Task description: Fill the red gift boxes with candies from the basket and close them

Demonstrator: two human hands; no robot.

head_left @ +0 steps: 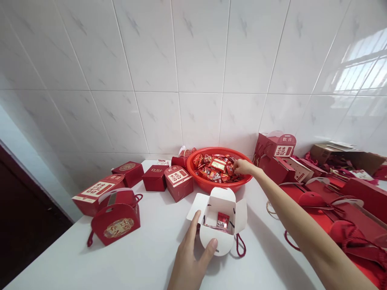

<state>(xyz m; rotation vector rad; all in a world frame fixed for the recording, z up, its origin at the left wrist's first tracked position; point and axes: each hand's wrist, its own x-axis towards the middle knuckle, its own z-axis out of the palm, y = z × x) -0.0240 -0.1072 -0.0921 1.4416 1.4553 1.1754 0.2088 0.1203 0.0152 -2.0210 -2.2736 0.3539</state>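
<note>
The tiled wall fills the top half of my feed, and a window's reflection on its right side runs out of shot. Below it is the white table, its near edge cut off. On the right I have a heap of red boxes; they overlap, the frame edge crops them, and my right forearm blocks part of my view, so I can't count them. Behind the heap, a brown carton holds a tangle I can't make out. On the left stand closed boxes, and more red pieces sit half hidden behind the basket's left side.

The red basket, against the wall, is full of candies, their print mostly too small to read. Just in front of it is the open box, flaps spread, white inside.

My left hand loosely grasps that box at its near left corner, thumb on the front flap, forefinger along the left one; I can't see the other fingers. My right hand dips into the basket's right side, fingertips buried in candies, so I can't tell whether they grip anything.

Inside the box lies a red packet, its lower end masked by the front flap. A cord loop lies beside the box.
</note>
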